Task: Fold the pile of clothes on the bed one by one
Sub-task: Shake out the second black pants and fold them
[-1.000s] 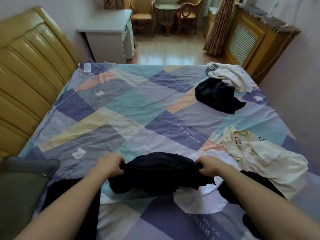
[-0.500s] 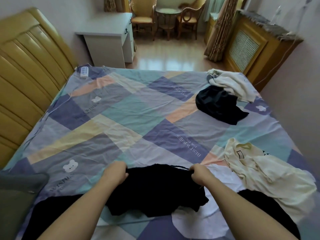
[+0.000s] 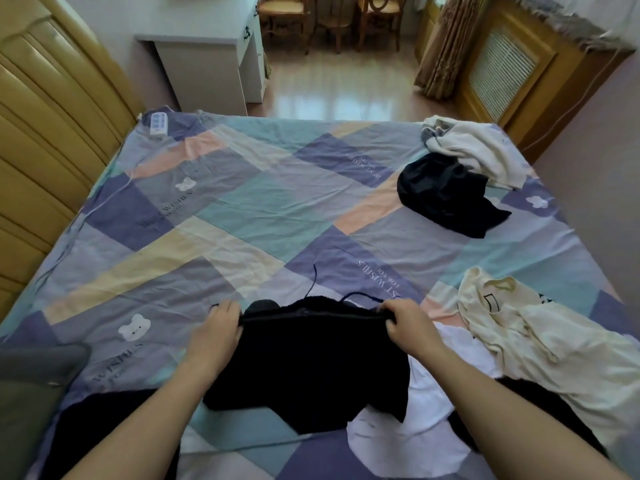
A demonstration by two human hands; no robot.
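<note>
Low in the middle of the frame, the black garment lies on the bed, its upper edge pulled into a straight band between two hands. The left hand grips the left end of that band, fingers curled over the cloth; the right hand pinches the right end, fingers folded tight round the edge. The rest of the garment spreads downward between the two forearms. A thin dark cord runs up from the band onto the patchwork sheet.

Under the garment's right side lies a white garment, partly covered by the right forearm. More black cloth shows at lower left beneath the left arm and at lower right behind the right arm; whether these are one piece or several cannot be told. A grey-green pillow is cut off by the left edge.

At middle right sits a cream shirt, crumpled. Farther up, at upper right, a second black garment touches a cream-and-grey garment. That makes two cream pieces, one white one, and at least two black ones clearly seen.

At upper left, a white remote rests near the yellow headboard. Beyond the bed stand a white desk and two wooden chairs, their tops cut off.
</note>
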